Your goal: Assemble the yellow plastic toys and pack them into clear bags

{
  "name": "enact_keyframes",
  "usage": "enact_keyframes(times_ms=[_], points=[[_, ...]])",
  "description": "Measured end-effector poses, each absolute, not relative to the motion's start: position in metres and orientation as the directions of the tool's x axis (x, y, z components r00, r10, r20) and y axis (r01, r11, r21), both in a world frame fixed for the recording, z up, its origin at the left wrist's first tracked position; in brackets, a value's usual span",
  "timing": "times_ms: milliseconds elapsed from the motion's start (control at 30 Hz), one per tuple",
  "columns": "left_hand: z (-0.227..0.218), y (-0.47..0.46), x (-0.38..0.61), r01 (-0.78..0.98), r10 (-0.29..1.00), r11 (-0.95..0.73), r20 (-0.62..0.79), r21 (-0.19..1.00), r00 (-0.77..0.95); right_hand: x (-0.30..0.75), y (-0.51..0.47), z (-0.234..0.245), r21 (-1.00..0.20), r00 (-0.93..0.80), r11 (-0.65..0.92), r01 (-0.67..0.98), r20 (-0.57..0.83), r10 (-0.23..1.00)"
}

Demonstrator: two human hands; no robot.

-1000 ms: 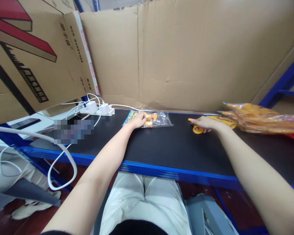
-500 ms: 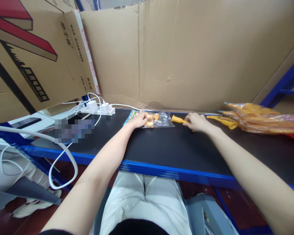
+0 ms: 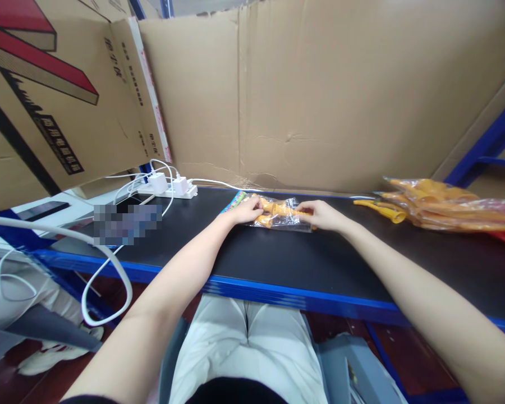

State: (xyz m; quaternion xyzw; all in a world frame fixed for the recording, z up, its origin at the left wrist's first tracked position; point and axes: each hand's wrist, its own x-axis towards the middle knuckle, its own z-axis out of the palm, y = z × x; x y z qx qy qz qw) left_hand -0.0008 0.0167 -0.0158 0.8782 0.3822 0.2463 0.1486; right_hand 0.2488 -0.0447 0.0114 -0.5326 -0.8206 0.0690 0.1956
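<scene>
A clear plastic bag (image 3: pixel 292 226) with a colourful header lies flat on the black shelf, with orange-yellow plastic pieces inside. My left hand (image 3: pixel 248 210) is closed on the bag near its header end. From the right, my right hand (image 3: pixel 321 215) pinches the narrow end of a yellow plastic horn (image 3: pixel 283 209), whose wide end is inside the bag's mouth. The fingertips are at the bag's open edge. Further right lie loose yellow horns (image 3: pixel 389 212), apart from both hands.
Filled bags of orange pieces (image 3: pixel 437 205) are piled at the right. A white power strip (image 3: pixel 185 192) with cables stands at the back left, near a blurred-out object (image 3: pixel 128 224). A cardboard sheet (image 3: pixel 320 101) walls the back; a blue rail (image 3: pixel 278 292) edges the front.
My right hand has moved left, carrying the yellow horn from outside the bag into its mouth. My left hand and the bag have shifted slightly right.
</scene>
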Motion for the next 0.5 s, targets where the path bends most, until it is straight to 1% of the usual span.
enact_keyframes(times_ms=[167, 333, 433, 500], points=[[-0.0165, 0.0161, 0.0003, 0.578, 0.732, -0.677, 0.337, 0.457, 0.592, 0.2505, -0.0416, 0.0099, -0.306, -0.345, 0.392, 0.868, 0.196, 0.918], [-0.0175, 0.0149, 0.0013, 0.538, 0.721, -0.685, 0.352, 0.492, 0.597, 0.2466, -0.0475, 0.0146, -0.406, -0.405, 0.445, 0.798, 0.186, 0.895], [-0.0155, 0.0118, 0.0015, 0.521, 0.730, -0.668, 0.328, 0.532, 0.600, 0.2446, -0.0495, 0.0163, -0.443, -0.382, 0.433, 0.785, 0.204, 0.902], [-0.0135, 0.0092, 0.0020, 0.518, 0.729, -0.668, 0.328, 0.534, 0.601, 0.2443, -0.0498, 0.0174, -0.465, -0.369, 0.438, 0.770, 0.236, 0.899]])
